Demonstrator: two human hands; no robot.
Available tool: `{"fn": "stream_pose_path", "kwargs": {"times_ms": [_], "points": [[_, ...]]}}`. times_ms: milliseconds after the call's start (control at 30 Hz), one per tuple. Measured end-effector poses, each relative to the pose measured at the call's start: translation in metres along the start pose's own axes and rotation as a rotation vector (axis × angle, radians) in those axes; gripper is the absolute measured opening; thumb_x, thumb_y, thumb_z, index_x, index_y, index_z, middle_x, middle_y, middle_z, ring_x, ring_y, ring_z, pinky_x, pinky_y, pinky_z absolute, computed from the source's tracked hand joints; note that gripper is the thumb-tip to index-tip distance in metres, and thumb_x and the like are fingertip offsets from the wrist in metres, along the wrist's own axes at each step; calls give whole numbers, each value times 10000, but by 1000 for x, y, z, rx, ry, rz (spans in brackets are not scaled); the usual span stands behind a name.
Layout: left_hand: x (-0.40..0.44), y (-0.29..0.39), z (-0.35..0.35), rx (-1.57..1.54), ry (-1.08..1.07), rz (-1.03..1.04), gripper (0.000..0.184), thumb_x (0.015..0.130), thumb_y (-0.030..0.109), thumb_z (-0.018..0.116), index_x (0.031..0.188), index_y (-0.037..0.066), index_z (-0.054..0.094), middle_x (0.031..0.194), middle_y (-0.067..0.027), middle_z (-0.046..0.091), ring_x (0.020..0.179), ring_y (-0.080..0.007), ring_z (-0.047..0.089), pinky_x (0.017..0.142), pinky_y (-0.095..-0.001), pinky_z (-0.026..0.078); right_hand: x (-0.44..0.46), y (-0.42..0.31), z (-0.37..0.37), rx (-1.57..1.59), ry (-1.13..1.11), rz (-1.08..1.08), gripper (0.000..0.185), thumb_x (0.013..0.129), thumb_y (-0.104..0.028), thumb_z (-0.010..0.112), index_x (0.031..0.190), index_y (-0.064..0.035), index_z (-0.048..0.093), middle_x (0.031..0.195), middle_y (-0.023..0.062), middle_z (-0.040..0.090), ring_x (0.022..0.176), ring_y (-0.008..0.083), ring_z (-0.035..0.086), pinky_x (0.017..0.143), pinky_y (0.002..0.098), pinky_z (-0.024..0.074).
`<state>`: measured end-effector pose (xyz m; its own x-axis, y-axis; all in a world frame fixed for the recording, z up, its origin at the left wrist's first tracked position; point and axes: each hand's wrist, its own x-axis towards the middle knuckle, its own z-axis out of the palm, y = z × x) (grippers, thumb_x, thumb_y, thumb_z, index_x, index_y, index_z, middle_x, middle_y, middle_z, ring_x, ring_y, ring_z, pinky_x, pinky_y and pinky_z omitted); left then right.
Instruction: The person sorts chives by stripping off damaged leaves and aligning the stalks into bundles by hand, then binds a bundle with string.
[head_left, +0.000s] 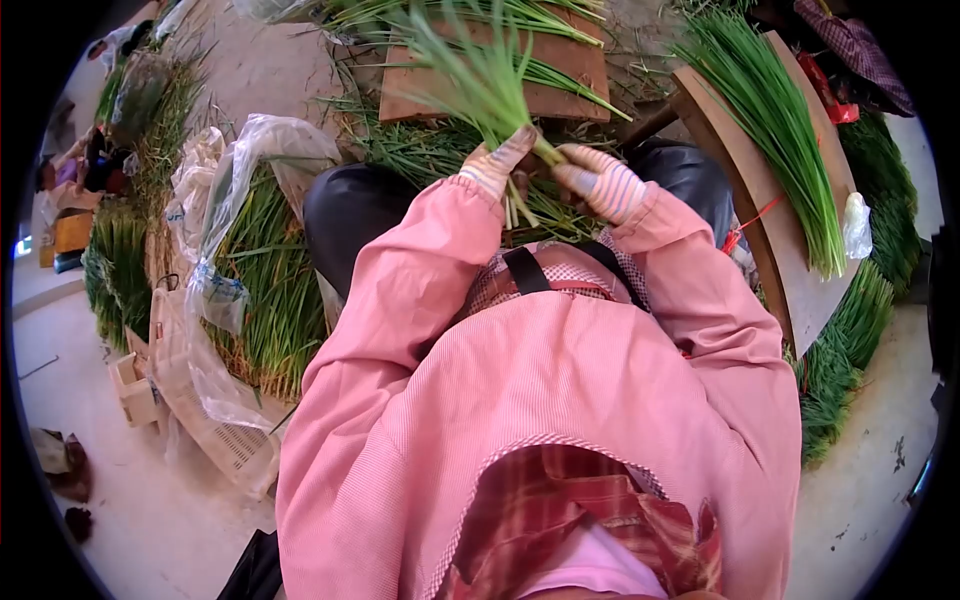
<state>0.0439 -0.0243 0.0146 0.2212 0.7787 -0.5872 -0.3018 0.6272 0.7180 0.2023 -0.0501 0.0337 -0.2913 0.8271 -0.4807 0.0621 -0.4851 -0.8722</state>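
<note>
Hands [493, 166], apparently both, clamped on blurred green bunch [492, 92]; wooden board [582, 64] beyond, floor [262, 75] littered

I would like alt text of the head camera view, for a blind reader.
A person in a pink smock holds a bunch of long green stalks with left hand and right hand; a brown wooden board ahead bears more.

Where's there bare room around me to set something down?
The right-hand board is bare between its green bunch's stem ends and its near tip. Ahead left, mostly bare floor lies between the front board and plastic sheet. Crowded: loose leaves under your held bunch, leafy heap at left.
</note>
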Motion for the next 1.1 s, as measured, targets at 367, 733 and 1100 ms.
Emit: {"fn": "stream_pose_path", "kwargs": {"times_ms": [367,733,1100], "points": [[40,84,-63,197,151,458,409,620,391,714,707,33,536,554,-67,532,345,-174,448,306,-263,369,-12,40,-18,-1381,170,-218,283,731,-154,538,1001,-70,520,956,187,539,917,309,520,771,354,431],[28,-3,-2,56,89,60,322,647,377,698,728,106,544,525,7,438,398,-113,386,379,-238,313,48,46,7,12,73,-216,255,810,-209,549,988,-26,549,860,56,596,747,121,546,676,231,439],[22,-21,-27,-436,-113,-109,267,743,288,628,905,82,581,481,6,403,352,-98,285,352,-218,251,16,41,11,449,-224,272,250,816,-281,532,886,-48,588,787,32,598,623,80,528,526,220,440]]}}
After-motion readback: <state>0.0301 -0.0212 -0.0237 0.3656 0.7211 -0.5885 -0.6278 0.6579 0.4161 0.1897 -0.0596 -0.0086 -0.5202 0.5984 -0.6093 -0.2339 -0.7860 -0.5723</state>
